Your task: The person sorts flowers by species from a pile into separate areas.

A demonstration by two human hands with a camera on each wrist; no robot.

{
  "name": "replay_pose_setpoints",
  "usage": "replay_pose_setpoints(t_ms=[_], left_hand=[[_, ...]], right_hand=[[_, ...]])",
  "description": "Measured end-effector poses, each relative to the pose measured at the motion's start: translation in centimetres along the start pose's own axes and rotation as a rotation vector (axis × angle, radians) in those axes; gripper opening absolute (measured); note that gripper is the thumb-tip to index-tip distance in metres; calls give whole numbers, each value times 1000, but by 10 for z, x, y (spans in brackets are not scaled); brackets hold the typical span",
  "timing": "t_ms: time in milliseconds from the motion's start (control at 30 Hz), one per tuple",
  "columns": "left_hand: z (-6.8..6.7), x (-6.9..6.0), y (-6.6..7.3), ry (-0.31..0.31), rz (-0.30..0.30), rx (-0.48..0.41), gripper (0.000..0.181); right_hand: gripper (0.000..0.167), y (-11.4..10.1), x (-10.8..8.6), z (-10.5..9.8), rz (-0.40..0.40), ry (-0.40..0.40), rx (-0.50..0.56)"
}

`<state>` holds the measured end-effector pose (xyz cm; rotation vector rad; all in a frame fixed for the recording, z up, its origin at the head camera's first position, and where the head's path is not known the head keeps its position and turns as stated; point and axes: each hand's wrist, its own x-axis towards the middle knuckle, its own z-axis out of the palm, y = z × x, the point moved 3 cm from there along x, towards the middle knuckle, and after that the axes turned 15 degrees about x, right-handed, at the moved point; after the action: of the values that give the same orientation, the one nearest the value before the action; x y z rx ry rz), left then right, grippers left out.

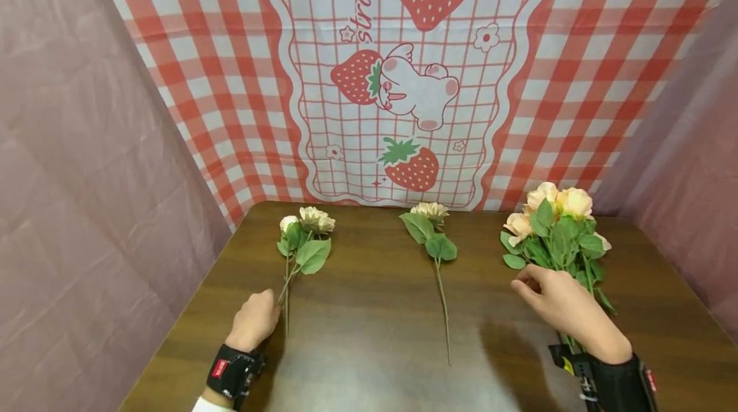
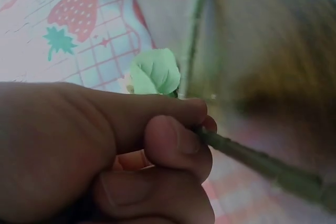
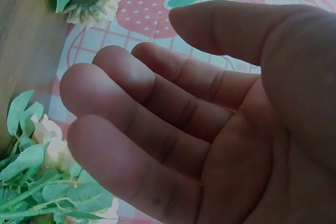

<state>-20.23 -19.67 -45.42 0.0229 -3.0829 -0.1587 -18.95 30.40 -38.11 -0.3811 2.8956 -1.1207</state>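
Note:
My left hand (image 1: 254, 322) pinches the green stem (image 2: 262, 166) of an artificial flower between thumb and fingertips, at the table's left. That stem slants up toward a cream, many-petalled flower head (image 1: 316, 220) with a green leaf (image 1: 314, 256). Crossing it is a second stem (image 1: 287, 322), lying beside a white bud (image 1: 288, 224). My right hand (image 1: 567, 309) holds nothing; in the right wrist view its fingers are loosely bent and the thumb stands apart. It hovers over the near side of a bunch of peach roses (image 1: 575, 202), whose lower stems it partly hides.
One cream flower (image 1: 429, 212) with leaves and a long stem (image 1: 442, 300) lies mid-table. The brown wooden table (image 1: 369, 316) ends against a red-checked strawberry cloth (image 1: 403, 79) at the back. Pinkish curtains (image 1: 104, 143) hang on both sides.

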Motion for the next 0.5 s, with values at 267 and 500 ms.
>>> replay_pose_setpoints(t_ms=[267,500], left_hand=[[-11,-1,2,-2,17,-65,15],[-15,-6,7,83,78,-105,18]], right_hand=[[18,-3,0,1,-1,-8,-4],[17,-3,-1,3,-1,-17,-17]])
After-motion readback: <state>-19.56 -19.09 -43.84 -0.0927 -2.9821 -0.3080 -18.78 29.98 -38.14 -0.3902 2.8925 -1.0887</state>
